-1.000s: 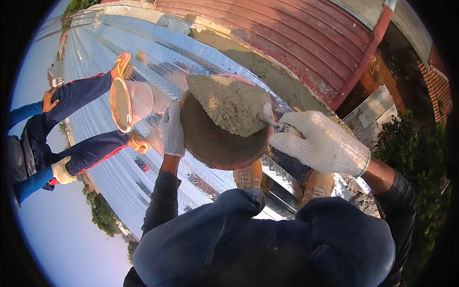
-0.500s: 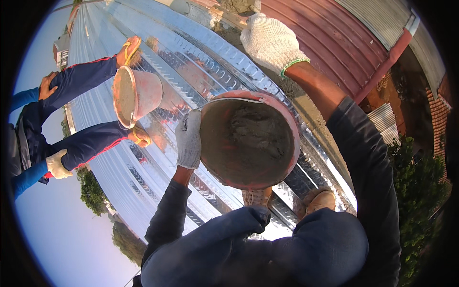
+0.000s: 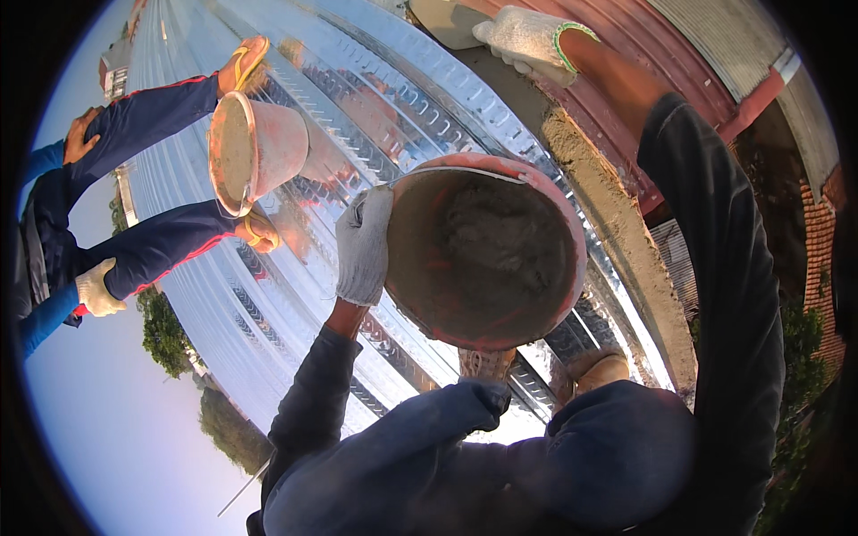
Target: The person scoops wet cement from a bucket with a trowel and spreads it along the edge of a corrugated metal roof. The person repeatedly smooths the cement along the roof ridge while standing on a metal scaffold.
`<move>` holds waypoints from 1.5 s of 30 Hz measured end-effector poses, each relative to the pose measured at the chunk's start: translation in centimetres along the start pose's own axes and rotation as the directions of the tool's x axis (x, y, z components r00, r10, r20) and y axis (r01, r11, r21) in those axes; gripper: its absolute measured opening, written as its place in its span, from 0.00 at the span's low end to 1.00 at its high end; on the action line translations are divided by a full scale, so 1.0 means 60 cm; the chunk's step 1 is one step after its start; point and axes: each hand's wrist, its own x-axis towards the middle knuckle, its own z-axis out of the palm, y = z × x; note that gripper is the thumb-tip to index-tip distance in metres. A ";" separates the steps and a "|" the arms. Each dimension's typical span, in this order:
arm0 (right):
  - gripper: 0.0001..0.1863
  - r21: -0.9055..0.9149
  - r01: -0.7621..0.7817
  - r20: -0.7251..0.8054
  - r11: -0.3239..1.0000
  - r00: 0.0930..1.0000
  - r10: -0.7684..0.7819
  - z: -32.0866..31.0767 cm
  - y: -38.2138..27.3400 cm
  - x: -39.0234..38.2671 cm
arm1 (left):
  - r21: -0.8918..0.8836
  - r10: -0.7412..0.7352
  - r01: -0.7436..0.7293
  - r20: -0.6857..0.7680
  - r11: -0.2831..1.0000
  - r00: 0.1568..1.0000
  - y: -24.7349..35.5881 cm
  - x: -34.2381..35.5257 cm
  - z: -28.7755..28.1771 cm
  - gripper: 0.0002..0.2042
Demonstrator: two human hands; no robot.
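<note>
My left hand (image 3: 365, 246), in a white knitted glove, is closed on the left rim of a reddish bucket (image 3: 576, 228). Wet grey mortar (image 3: 500, 250) lies inside it, and the bucket is held above my boots. Up at the far right, my gloved right hand (image 3: 527, 40) has its fingers curled round what appears to be a trowel. Its grey, mortar-smeared blade (image 3: 447, 22) shows left of the fingers; the handle is hidden in the glove. Below that hand runs a mortar-covered ledge (image 3: 585, 170).
A second mortar-filled bucket (image 3: 277, 156) stands on the shiny corrugated metal roof (image 3: 188, 71) at left. Close behind it a co-worker in sandals (image 3: 152, 246) sits with hands on knees. Red roof sheets (image 3: 617, 54) lie right of the ledge; trees (image 3: 795, 357) are lower down.
My right hand has moved farther away and slightly right, turning so the grey blade shows. The bucket and my left hand have shifted a little to the right.
</note>
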 end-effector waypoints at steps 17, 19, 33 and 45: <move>0.30 -0.442 0.041 0.185 0.896 0.982 0.046 0.010 0.009 -0.125 | 0.011 0.120 -0.120 0.054 0.993 0.991 -0.013 0.026 -0.009 0.20; 0.29 -0.462 -0.042 0.141 0.886 0.983 0.120 0.005 0.084 -0.157 | -0.014 0.117 -0.116 0.086 0.993 0.989 -0.034 0.042 0.016 0.20; 0.18 -0.699 0.160 -0.219 0.697 0.880 -0.422 0.014 0.056 -0.636 | -0.008 0.161 -0.162 0.171 0.987 0.972 0.066 -0.084 0.078 0.23; 0.20 -0.538 0.323 0.276 0.778 0.940 -0.200 0.147 0.048 -0.565 | 0.234 0.415 -0.395 -0.045 0.888 0.909 0.051 -0.162 0.141 0.22</move>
